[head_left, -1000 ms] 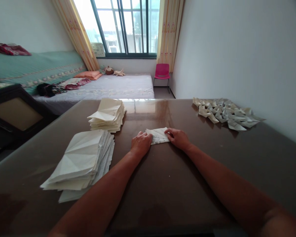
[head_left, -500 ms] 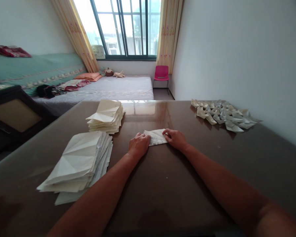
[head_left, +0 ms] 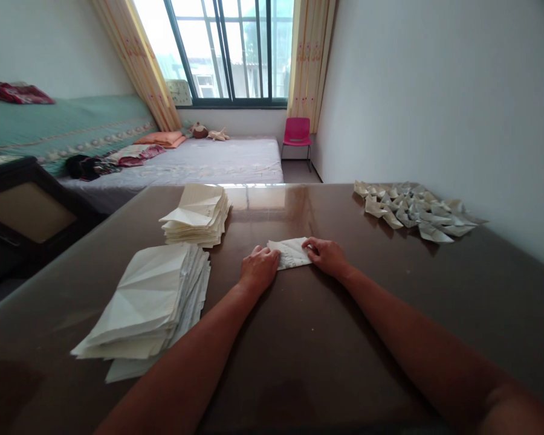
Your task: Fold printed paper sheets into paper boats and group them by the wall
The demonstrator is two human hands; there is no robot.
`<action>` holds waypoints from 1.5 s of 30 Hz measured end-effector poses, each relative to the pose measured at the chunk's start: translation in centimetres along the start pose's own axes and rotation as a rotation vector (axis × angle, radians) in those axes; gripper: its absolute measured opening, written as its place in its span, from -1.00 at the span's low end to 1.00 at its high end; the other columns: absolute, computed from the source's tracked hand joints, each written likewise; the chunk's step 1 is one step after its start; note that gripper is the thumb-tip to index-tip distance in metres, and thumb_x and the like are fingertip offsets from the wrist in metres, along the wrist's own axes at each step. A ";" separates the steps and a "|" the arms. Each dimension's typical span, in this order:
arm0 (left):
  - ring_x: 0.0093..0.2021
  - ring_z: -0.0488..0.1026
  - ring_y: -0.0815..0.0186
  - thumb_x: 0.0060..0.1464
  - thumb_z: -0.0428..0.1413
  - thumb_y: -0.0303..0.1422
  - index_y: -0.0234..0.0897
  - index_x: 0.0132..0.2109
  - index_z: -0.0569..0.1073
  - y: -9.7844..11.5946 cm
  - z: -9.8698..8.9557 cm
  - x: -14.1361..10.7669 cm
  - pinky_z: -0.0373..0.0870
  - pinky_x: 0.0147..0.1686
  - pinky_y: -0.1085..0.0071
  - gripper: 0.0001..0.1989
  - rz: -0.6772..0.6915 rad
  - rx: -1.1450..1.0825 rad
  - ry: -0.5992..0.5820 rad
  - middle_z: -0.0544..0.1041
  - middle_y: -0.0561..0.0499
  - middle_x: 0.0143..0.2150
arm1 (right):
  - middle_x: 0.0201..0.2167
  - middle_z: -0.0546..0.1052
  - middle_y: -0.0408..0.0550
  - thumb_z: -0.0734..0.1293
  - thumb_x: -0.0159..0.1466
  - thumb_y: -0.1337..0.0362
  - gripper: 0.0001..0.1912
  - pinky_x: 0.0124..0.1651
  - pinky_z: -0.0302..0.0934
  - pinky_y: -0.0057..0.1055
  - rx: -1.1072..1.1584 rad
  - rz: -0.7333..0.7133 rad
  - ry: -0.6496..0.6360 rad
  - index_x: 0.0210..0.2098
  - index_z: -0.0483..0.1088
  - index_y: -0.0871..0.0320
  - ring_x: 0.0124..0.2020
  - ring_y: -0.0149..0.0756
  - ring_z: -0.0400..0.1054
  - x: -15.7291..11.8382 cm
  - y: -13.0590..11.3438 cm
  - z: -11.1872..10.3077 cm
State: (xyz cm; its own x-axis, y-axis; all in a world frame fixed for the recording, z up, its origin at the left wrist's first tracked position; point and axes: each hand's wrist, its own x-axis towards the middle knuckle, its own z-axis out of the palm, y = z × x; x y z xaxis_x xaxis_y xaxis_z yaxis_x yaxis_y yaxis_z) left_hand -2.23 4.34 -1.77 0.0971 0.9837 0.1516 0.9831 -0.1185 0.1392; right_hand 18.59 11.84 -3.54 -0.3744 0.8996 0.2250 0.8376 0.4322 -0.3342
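Observation:
A small folded sheet of paper [head_left: 292, 254] with dark writing lies on the brown table [head_left: 272, 338], between my two hands. My left hand [head_left: 260, 267] grips its left end, fingers curled over the edge. At the opposite end, my right hand [head_left: 327, 256] pinches the upper right corner between thumb and fingers. My palms hide parts of both ends of the sheet. Two stacks of creased paper stand left of my hands: a nearer, whiter stack [head_left: 140, 296] and a farther, cream stack [head_left: 197, 211]. Several folded paper boats [head_left: 405, 208] sit together at the far right.
Beyond the table's far edge is a bed [head_left: 226, 157] with folded cloth and soft toys. A pink chair [head_left: 297, 132] stands by the window. The white wall [head_left: 435, 90] runs along the right side, and a dark cabinet [head_left: 27, 205] is at the left.
Almost nothing differs. The view has shifted slightly, and both hands keep their hold on the folded paper at the same spot on the table.

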 end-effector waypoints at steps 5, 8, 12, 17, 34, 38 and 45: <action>-0.05 0.35 0.17 0.29 -0.17 -0.22 -0.09 -0.07 0.49 0.0 -0.1 0.0 0.34 -0.19 0.35 -0.65 -0.005 -0.010 -0.017 0.52 -0.05 -0.19 | -0.44 0.55 -0.19 0.21 0.22 0.16 -0.74 -0.37 0.04 -0.45 0.001 0.001 -0.007 -0.16 0.47 -0.06 -0.41 -0.32 0.38 0.0 0.1 0.1; -0.05 0.35 0.17 0.29 -0.17 -0.22 -0.10 -0.08 0.49 0.0 0.0 0.1 0.34 -0.21 0.35 -0.65 0.001 0.003 -0.012 0.52 -0.05 -0.19 | -0.42 0.55 -0.19 0.21 0.22 0.16 -0.74 -0.36 0.05 -0.45 0.003 -0.007 0.001 -0.16 0.47 -0.06 -0.40 -0.32 0.38 0.0 0.2 0.1; -0.07 0.36 0.17 0.29 -0.18 -0.21 -0.10 -0.10 0.49 -0.1 0.2 0.1 0.34 -0.25 0.36 -0.65 0.011 0.016 0.013 0.53 -0.02 -0.20 | -0.42 0.56 -0.20 0.22 0.21 0.17 -0.74 -0.37 0.05 -0.46 0.010 -0.011 -0.001 -0.15 0.47 -0.05 -0.41 -0.33 0.38 0.1 0.2 0.1; -0.06 0.36 0.17 0.28 -0.16 -0.21 -0.08 -0.08 0.48 -0.2 0.3 0.1 0.33 -0.24 0.36 -0.67 0.005 0.013 0.019 0.53 -0.02 -0.19 | -0.40 0.57 -0.19 0.23 0.21 0.18 -0.74 -0.36 0.06 -0.47 0.016 -0.012 0.000 -0.16 0.48 -0.04 -0.40 -0.34 0.38 0.1 0.1 0.1; -0.05 0.37 0.17 0.27 -0.16 -0.22 -0.05 -0.05 0.48 -0.2 0.1 0.3 0.34 -0.23 0.35 -0.67 -0.005 0.003 0.011 0.54 -0.01 -0.17 | -0.43 0.56 -0.20 0.21 0.22 0.15 -0.74 -0.37 0.05 -0.46 0.015 -0.011 -0.002 -0.16 0.47 -0.06 -0.42 -0.33 0.37 0.3 0.1 0.1; -0.05 0.37 0.18 0.28 -0.18 -0.19 -0.06 -0.07 0.49 -0.1 0.0 0.2 0.34 -0.22 0.36 -0.64 -0.017 0.004 -0.003 0.54 -0.03 -0.18 | -0.41 0.56 -0.20 0.21 0.22 0.16 -0.75 -0.35 0.08 -0.46 0.014 -0.008 -0.006 -0.17 0.48 -0.08 -0.40 -0.33 0.39 0.2 0.0 0.1; -0.05 0.36 0.17 0.28 -0.17 -0.21 -0.06 -0.06 0.48 0.2 -0.2 0.2 0.33 -0.19 0.34 -0.66 -0.017 0.032 -0.043 0.52 -0.05 -0.19 | -0.36 0.59 -0.16 0.20 0.25 0.16 -0.75 -0.35 0.08 -0.45 -0.047 -0.014 -0.004 -0.17 0.48 -0.07 -0.38 -0.29 0.41 0.1 -0.5 -0.2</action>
State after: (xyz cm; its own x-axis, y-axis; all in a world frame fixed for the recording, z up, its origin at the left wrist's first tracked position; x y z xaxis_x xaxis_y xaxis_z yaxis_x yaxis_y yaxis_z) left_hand -2.06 4.52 -1.55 0.0862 0.9904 0.1076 0.9891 -0.0980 0.1099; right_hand 18.22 11.68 -3.21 -0.3874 0.8939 0.2255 0.8502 0.4410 -0.2875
